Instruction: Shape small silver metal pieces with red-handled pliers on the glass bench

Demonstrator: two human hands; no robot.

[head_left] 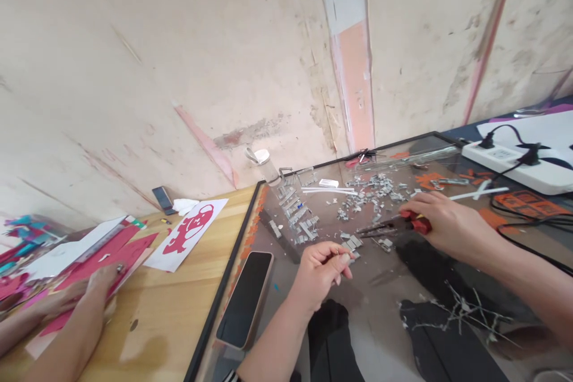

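Observation:
Red-handled pliers are gripped in my right hand, their dark jaws pointing left over the glass tabletop. To the left of the jaw tips, my left hand is closed in a pinch, thumb against fingers. Whatever sits in that pinch is too small to make out. Small grey pieces lie just beyond my left fingertips, and another little grey cluster is below the jaws. A larger scatter of grey bits spreads behind the pliers.
A phone lies left of my left forearm. Tangled thin wiry strands lie at right, near a power strip with black cables. A lidded jar stands at the back. Another person's hands rest on red sheets at far left.

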